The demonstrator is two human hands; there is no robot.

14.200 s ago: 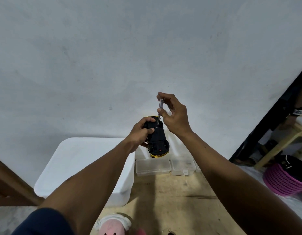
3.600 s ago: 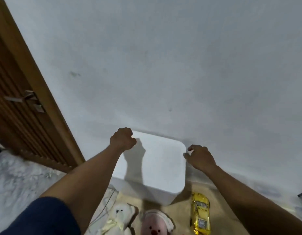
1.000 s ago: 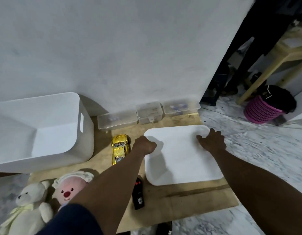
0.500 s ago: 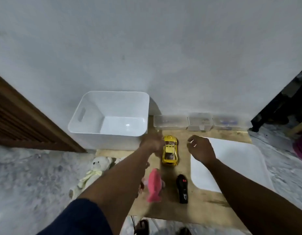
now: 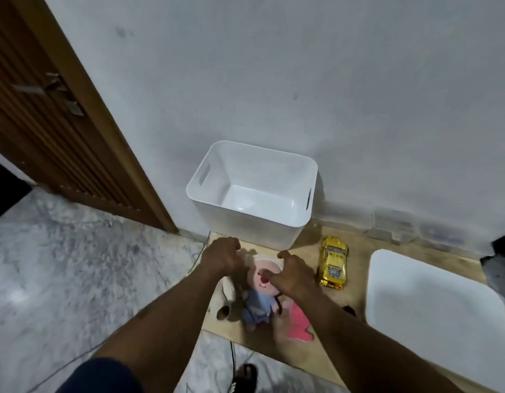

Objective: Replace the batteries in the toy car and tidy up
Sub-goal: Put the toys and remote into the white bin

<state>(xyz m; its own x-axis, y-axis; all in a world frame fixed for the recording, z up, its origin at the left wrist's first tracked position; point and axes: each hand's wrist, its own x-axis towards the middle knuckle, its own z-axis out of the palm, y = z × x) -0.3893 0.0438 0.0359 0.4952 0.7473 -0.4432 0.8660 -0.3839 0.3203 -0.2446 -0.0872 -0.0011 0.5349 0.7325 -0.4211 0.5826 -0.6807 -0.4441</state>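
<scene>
The yellow toy car (image 5: 334, 258) stands on its wheels on the wooden board (image 5: 359, 245), just right of my right hand. My right hand (image 5: 293, 275) grips the head of a pink plush doll in blue clothes (image 5: 258, 296). Curled over the head of a white teddy bear (image 5: 227, 296) beside the doll is my left hand (image 5: 223, 255). An open white bin (image 5: 245, 228) stands right behind both hands against the wall. Its white lid (image 5: 435, 316) lies flat at the right.
A pink fish plush (image 5: 299, 321) lies under my right forearm. A black remote (image 5: 349, 309) peeks out beside that arm. Small clear boxes (image 5: 393, 228) line the wall behind the car. A brown door (image 5: 47, 109) is at the left, with marble floor around the board.
The view swung left. Both hands moved from beside the car down to the plush toys. Earlier the hands lifted the lid off the bin and laid it on the board.
</scene>
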